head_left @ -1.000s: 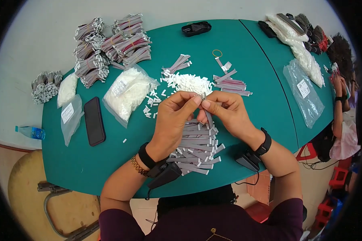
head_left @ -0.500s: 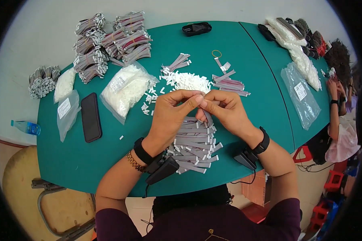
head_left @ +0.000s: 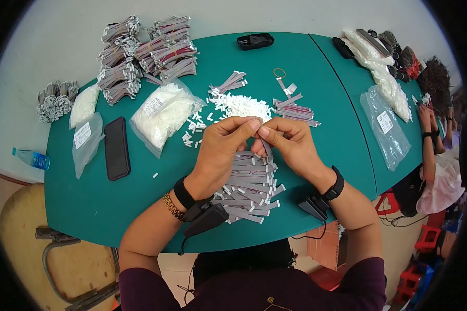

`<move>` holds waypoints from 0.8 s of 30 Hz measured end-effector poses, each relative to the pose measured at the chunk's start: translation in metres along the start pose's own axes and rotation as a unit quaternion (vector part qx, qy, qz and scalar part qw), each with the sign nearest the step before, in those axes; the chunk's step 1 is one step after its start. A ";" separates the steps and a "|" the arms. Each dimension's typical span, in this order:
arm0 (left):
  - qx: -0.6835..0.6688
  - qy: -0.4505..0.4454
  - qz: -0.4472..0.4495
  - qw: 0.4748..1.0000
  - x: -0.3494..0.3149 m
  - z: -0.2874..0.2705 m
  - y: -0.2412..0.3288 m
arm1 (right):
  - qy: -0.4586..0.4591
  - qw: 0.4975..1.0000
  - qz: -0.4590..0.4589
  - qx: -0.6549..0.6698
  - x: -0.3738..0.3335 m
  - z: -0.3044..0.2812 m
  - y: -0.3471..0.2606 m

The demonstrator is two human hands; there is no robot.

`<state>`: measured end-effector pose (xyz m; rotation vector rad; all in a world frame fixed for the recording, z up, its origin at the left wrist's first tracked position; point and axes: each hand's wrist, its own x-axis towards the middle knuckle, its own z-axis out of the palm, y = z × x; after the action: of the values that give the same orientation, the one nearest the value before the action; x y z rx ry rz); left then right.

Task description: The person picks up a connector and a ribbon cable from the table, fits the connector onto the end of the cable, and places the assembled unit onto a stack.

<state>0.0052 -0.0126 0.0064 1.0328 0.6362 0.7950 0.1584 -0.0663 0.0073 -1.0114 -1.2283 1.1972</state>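
Observation:
In the middle of the table, both of my hands meet at the fingertips. My right hand [head_left: 291, 142] pinches a short grey ribbon cable [head_left: 268, 151], whose tail hangs below the fingers. Against it, the thumb and forefinger of my left hand [head_left: 224, 142] are pressed together at the cable's upper end; whatever they grip is hidden. Under my hands lies a loose pile of grey ribbon cables [head_left: 249, 181] with white ends. Just beyond is a heap of small white plastic connector housings [head_left: 244, 105], some scattered leftward. Further ribbon cables [head_left: 297, 112] lie to the right of the heap.
Bundled cables [head_left: 120, 78] are stacked at the back left. Near them are a bag of white pieces [head_left: 161, 116] and a black phone [head_left: 117, 149]. A black pouch [head_left: 255, 41] sits at the far edge. At right, a plastic bag [head_left: 386, 127] lies near another person's hands [head_left: 427, 116].
My hands stay together at the cable with almost the same pinch. The whole view has shifted slightly; nothing has visibly been put down or picked up.

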 end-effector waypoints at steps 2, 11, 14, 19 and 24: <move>-0.014 0.003 -0.005 1.000 0.000 0.000 -0.001 | 0.002 1.000 -0.003 0.001 0.000 0.000 0.000; 0.030 -0.021 0.030 0.999 -0.001 0.003 0.008 | -0.010 1.000 0.006 -0.009 0.001 -0.001 -0.002; 0.029 -0.022 0.037 0.999 0.000 0.002 0.007 | -0.010 1.000 0.008 -0.008 0.001 0.000 -0.002; -0.005 -0.009 -0.007 1.000 0.000 0.000 0.001 | 0.000 1.000 0.009 0.018 -0.002 0.001 -0.003; -0.017 -0.016 0.007 1.000 -0.004 0.006 0.005 | 0.000 1.000 0.004 0.013 -0.002 0.001 -0.001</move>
<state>0.0060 -0.0173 0.0137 1.0176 0.5865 0.7983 0.1572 -0.0687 0.0080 -0.9983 -1.2058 1.2161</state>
